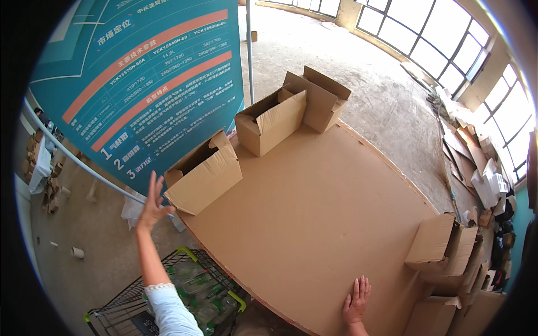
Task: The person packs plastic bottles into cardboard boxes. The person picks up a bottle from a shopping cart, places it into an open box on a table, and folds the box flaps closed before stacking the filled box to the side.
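Note:
My left hand [153, 205] is raised at the table's left corner, fingers spread and holding nothing. It is nearest to an open cardboard box [208, 180] that stands on the brown table top [314, 213]; whether the fingertips touch the box I cannot tell. Flat on the table at the near right lies my right hand [357, 301], fingers stretched out, with nothing under it that shows. Farther back along the same edge stand a second open box [278, 124] and a third one [323, 106], whose flaps stick up.
Several open boxes [434, 241] crowd the right end of the table. Below the left edge, a shopping cart [193, 255] holds clear and green bottles. A large teal banner [151, 84] on a pole frame rises behind the left boxes. Flattened cardboard [462, 151] is heaped by the windows.

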Demonstrator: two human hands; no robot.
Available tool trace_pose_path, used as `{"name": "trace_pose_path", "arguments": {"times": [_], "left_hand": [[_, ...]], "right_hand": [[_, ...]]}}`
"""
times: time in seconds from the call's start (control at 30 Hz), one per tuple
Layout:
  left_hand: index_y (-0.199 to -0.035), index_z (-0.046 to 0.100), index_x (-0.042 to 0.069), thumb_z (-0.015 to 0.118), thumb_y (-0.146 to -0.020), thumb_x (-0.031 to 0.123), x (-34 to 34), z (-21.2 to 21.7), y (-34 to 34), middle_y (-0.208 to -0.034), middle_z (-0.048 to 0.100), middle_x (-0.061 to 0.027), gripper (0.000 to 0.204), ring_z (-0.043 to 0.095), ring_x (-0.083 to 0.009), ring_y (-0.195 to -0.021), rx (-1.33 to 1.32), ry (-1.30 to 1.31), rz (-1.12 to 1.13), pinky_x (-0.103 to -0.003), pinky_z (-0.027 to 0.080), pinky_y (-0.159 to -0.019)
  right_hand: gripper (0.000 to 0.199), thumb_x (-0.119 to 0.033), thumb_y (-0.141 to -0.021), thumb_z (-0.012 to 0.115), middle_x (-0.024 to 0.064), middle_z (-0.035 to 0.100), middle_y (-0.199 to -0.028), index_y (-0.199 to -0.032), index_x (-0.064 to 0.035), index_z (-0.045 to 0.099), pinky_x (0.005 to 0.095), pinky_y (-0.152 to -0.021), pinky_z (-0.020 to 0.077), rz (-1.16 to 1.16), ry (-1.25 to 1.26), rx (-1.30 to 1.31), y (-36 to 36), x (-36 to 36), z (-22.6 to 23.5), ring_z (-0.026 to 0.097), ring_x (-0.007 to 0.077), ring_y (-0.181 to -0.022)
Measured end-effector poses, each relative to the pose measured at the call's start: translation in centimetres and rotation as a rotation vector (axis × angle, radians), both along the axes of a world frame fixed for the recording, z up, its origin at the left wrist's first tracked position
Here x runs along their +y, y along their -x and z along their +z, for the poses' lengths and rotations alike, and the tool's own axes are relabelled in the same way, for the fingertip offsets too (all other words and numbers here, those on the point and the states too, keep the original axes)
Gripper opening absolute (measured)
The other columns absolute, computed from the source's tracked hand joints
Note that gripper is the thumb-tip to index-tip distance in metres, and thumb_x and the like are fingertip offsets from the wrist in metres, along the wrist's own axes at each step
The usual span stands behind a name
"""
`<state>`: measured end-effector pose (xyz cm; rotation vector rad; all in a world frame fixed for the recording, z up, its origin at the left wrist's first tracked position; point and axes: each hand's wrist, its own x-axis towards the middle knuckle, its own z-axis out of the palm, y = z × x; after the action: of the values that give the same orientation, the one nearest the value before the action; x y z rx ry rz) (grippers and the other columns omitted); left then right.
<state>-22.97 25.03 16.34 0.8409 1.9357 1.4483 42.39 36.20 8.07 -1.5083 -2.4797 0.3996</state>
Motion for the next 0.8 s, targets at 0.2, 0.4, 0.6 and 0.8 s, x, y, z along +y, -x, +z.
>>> {"name": "trace_pose_path", "arguments": {"times": [0.2, 0.4, 0.6, 0.8], "left_hand": [[-0.133, 0.045, 0.002, 0.091, -0.057, 0.028, 2.3, -8.1, -1.6, -0.127, 0.056, -0.0139, 0.092, 0.052, -0.0249, -0.120, 0.073, 0.047, 0.014, -0.037, 0.039, -0.105], [-0.124, 0.053, 0.000, 0.087, -0.062, 0.024, 5.7, -7.8, -2.9, -0.115, 0.063, -0.0126, 0.075, 0.060, -0.0239, -0.106, 0.255, 0.023, 0.079, -0.037, 0.048, -0.094], [-0.123, 0.054, -0.002, 0.087, -0.064, 0.022, 8.5, -7.3, -4.7, -0.112, 0.064, -0.0117, 0.072, 0.062, -0.0227, -0.102, 0.324, 0.049, 0.209, -0.037, 0.051, -0.088], [-0.133, 0.047, -0.004, 0.081, -0.074, 0.020, 7.5, -11.2, -2.6, -0.122, 0.061, -0.0157, 0.072, 0.060, -0.0214, -0.109, 0.172, 0.128, -0.017, -0.038, 0.049, -0.091]], "right_hand": [[0.062, -0.013, -0.083, 0.052, 0.0222, 0.035, -0.151, -0.143, -0.0007, 0.040, 0.0565, -0.117, 0.0168, 0.024, -0.036, -0.001, -0.3, 0.5, -0.6, 0.027, 0.0420, -0.142], [0.059, -0.014, -0.084, 0.051, 0.0216, 0.037, -0.150, -0.141, -0.0006, 0.043, 0.0554, -0.117, 0.0179, 0.000, -0.046, -0.005, 0.4, 0.1, 0.4, 0.029, 0.0415, -0.141], [0.059, -0.013, -0.083, 0.052, 0.0207, 0.038, -0.149, -0.140, -0.0017, 0.044, 0.0548, -0.117, 0.0186, -0.011, -0.032, -0.006, 0.5, -0.2, 0.6, 0.030, 0.0406, -0.141], [0.059, -0.013, -0.083, 0.055, 0.0189, 0.038, -0.149, -0.139, -0.0037, 0.045, 0.0523, -0.118, 0.0196, -0.049, -0.036, 0.030, -0.1, -0.6, 0.1, 0.031, 0.0372, -0.141]]}}
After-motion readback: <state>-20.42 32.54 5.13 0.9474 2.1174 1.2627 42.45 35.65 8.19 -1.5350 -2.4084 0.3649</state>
